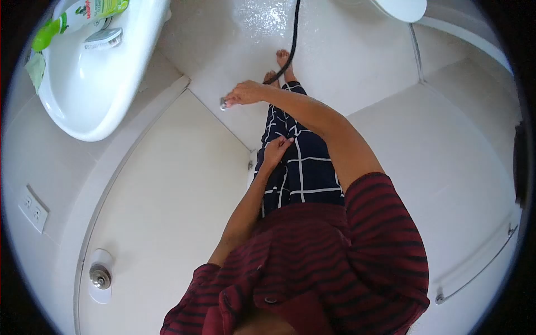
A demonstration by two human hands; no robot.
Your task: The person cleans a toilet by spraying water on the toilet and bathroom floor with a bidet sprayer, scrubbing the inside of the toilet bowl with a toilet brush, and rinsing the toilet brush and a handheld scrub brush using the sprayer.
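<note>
Black-striped maroon shirt (391, 234), white-checked navy trousers (317, 163), black hose (294, 39), white basin (92, 114), green-and-white bottle (78, 18)

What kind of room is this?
Most likely a bathroom: there's a white washbasin with a bottle in it, a shiny, wet-looking floor, and a black hose running over it.

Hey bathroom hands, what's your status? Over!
Right hand gripping small silvery thing. Left hand at checked trousers. Black hose near feet, maybe in the way.

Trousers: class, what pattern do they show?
The trousers are dark with a white-lined check; the head view shows it.
</note>
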